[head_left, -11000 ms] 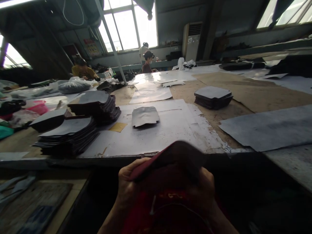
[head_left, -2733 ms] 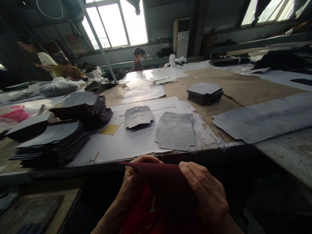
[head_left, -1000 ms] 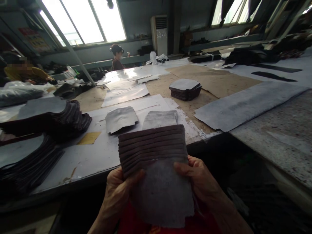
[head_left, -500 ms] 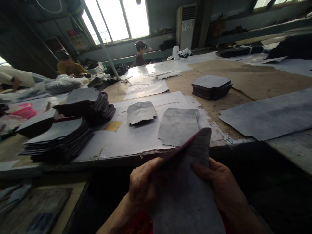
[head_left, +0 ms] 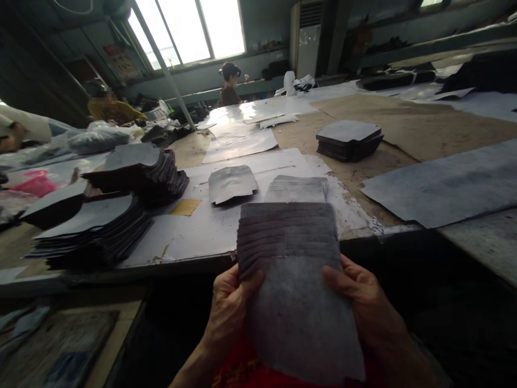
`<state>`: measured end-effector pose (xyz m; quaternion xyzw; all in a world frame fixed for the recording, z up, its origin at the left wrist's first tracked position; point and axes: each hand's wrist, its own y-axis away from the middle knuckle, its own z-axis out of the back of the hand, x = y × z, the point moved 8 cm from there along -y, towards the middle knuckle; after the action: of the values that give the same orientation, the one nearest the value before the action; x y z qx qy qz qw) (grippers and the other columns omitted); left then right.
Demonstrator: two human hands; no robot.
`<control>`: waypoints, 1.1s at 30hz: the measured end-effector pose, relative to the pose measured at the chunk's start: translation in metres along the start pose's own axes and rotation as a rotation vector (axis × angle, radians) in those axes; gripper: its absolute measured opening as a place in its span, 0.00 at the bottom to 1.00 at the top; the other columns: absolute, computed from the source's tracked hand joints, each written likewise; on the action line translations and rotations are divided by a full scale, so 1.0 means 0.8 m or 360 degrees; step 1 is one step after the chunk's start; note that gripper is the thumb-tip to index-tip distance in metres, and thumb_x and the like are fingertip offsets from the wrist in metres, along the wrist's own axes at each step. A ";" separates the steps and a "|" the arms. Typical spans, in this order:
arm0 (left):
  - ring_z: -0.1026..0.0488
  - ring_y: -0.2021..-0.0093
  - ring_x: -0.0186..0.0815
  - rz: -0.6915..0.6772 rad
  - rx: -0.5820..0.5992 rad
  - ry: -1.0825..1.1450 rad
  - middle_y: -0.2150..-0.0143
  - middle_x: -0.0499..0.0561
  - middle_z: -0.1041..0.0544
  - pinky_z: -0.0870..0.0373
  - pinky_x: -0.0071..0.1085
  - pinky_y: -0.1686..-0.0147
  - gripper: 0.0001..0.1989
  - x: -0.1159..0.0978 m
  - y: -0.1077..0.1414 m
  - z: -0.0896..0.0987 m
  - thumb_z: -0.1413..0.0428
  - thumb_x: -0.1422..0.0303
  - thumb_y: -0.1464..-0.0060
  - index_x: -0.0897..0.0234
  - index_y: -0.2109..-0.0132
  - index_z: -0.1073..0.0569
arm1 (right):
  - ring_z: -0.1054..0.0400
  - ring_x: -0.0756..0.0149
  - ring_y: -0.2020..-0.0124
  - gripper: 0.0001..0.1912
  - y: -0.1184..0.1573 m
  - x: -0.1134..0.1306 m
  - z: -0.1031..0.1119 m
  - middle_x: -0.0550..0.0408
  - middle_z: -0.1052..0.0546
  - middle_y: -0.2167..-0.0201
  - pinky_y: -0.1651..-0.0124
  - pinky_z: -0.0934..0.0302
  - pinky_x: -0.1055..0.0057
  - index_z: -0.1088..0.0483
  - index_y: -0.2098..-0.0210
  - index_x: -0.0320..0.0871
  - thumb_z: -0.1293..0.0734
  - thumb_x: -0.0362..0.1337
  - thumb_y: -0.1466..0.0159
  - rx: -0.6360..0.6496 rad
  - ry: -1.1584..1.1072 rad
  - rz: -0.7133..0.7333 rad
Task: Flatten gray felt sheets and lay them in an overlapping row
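Between my two hands is a fanned stack of grey cut pieces [head_left: 299, 307], their far edges stepped one behind another. My left hand [head_left: 232, 302] grips the stack's left side, thumb on top. On the right side my right hand [head_left: 363, 296] grips it the same way, fingers underneath and hidden. The stack is in front of the table edge, its far end overlapping the view of another fanned pile of grey pieces [head_left: 297, 188] on the table. Left of that pile lies a small stack of grey pieces [head_left: 232, 183] with notched corners.
Tall stacks of dark-edged pieces [head_left: 92, 231] stand at the left, beside a yellow scrap [head_left: 186, 207]. Another stack [head_left: 349, 140] is at the back right, near a large grey sheet [head_left: 448, 186]. Two people sit beyond the table; another person's arm shows at far left.
The stack in my hands was bent and twisted at its far end; now it is flatter, facing me with its edges fanned. The view has shifted slightly.
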<state>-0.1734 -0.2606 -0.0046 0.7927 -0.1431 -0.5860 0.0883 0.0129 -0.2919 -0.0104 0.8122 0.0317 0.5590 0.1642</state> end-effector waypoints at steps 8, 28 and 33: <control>0.25 0.72 0.41 0.0348 0.0136 0.0352 0.72 0.55 0.22 0.29 0.31 0.71 0.15 0.022 -0.004 -0.021 0.33 0.69 0.67 0.70 0.67 0.22 | 0.30 0.59 0.69 0.06 0.026 0.032 0.009 0.53 0.23 0.73 0.62 0.34 0.66 0.23 0.73 0.46 0.29 0.40 0.50 -0.0517 0.0771 0.1011; 0.27 0.76 0.36 0.0464 0.0006 0.0360 0.72 0.52 0.23 0.31 0.28 0.75 0.16 0.042 -0.004 -0.016 0.34 0.70 0.65 0.67 0.65 0.26 | 0.32 0.65 0.78 0.08 0.018 0.028 0.029 0.56 0.24 0.78 0.73 0.36 0.72 0.26 0.69 0.44 0.32 0.40 0.46 -0.0630 0.0876 0.0966; 0.27 0.77 0.38 0.0372 -0.0019 0.0145 0.74 0.53 0.22 0.30 0.32 0.75 0.19 0.031 -0.003 -0.015 0.33 0.66 0.67 0.67 0.64 0.25 | 0.30 0.62 0.75 0.16 -0.004 0.006 0.020 0.53 0.24 0.75 0.74 0.36 0.71 0.27 0.66 0.40 0.33 0.47 0.46 -0.0270 0.0467 0.0453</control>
<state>-0.1549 -0.2668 -0.0245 0.7958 -0.2268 -0.5360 0.1672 0.0298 -0.2918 -0.0121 0.7017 -0.1069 0.6893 0.1451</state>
